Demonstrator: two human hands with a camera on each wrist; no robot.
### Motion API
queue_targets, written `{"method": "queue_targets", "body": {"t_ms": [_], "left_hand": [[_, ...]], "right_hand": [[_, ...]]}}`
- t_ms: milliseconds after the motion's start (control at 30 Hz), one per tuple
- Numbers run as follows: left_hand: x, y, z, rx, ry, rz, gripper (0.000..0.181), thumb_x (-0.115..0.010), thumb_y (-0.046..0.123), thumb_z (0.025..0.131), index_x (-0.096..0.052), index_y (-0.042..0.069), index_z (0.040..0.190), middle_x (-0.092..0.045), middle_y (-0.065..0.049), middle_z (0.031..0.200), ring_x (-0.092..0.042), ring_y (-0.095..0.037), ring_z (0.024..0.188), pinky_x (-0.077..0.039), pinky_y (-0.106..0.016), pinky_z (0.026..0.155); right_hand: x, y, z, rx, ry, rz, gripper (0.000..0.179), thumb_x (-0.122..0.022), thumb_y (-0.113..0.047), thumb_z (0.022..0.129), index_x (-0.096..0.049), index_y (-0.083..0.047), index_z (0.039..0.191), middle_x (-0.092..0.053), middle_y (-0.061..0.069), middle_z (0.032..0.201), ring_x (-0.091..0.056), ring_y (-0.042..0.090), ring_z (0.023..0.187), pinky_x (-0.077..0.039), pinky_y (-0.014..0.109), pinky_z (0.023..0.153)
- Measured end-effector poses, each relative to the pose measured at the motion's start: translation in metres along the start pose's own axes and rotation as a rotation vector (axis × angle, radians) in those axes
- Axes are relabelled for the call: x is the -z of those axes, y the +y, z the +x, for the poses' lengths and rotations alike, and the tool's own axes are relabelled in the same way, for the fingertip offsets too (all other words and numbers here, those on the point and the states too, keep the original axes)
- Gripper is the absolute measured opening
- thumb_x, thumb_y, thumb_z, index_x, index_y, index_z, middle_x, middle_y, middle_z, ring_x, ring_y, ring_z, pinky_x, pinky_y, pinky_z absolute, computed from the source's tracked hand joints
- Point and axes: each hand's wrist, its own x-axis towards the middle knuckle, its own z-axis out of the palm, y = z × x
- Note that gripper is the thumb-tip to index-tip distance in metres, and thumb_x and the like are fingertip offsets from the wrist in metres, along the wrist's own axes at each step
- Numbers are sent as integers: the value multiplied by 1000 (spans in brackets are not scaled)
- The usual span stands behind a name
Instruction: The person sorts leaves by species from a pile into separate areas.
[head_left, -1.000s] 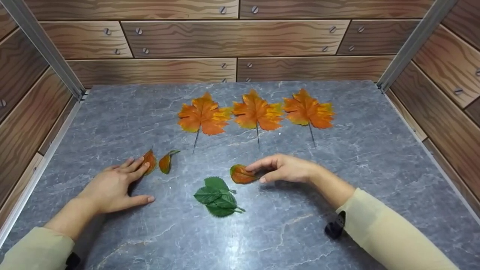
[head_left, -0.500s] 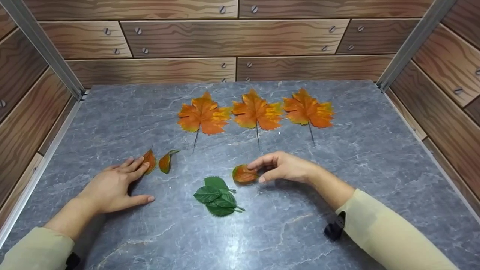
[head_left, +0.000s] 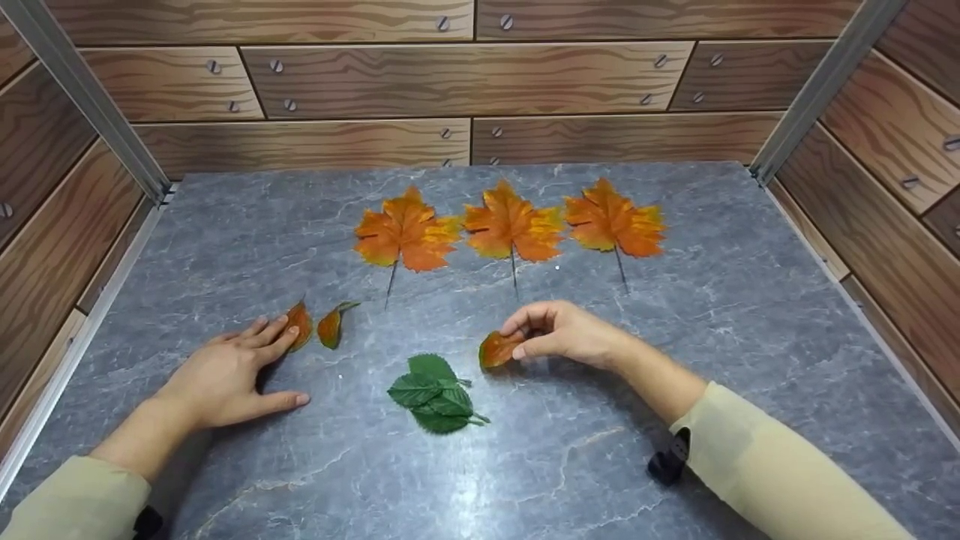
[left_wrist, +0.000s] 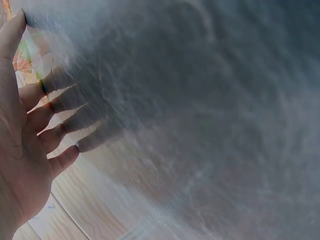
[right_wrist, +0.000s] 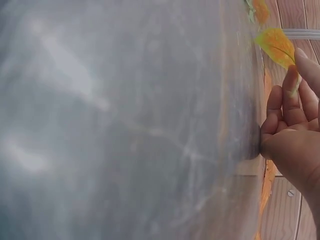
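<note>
My right hand [head_left: 566, 334] pinches a small orange-red leaf with a green edge [head_left: 495, 351] between thumb and fingers, low over the table right of centre. The same leaf [right_wrist: 276, 47] shows at the fingertips in the right wrist view. At the left, my left hand [head_left: 229, 371] lies flat with fingers spread, its fingertips on another small orange leaf [head_left: 300, 327]. Beside that one lies a curled orange-green leaf [head_left: 329, 328] with a short stem. A cluster of overlapping green leaves [head_left: 435, 394] rests between the hands, nearer the right one.
Three orange maple leaves with thin dark stems form a row at the back: left [head_left: 405, 234], middle [head_left: 511, 223] and right [head_left: 613, 221]. The grey marbled table [head_left: 360, 480] is bounded by wood-patterned walls [head_left: 360, 81] and metal corner posts [head_left: 832, 90].
My right hand has drawn the small orange leaf slightly to the right, away from the green cluster, and its fingers have closed more tightly on it. The left hand has stayed still.
</note>
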Motion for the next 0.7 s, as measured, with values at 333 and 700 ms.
{"method": "queue_targets", "body": {"t_ms": [333, 700], "left_hand": [[1, 1, 1, 12, -32, 6, 107, -52, 87, 90, -47, 5, 160, -42, -23, 164, -45, -51, 145, -40, -69, 111], [1, 2, 1, 9, -32, 7, 107, -52, 86, 91, -47, 5, 160, -41, -23, 164, -44, -51, 145, -40, -69, 111]], "right_hand": [[-5, -9, 5, 53, 104, 18, 38, -80, -2, 91, -71, 4, 128, -74, 9, 109, -68, 19, 97, -57, 26, 81], [-26, -32, 31, 110, 173, 137, 56, -76, 3, 90, -62, -1, 144, -72, 13, 111, -70, 24, 101, -59, 40, 96]]}}
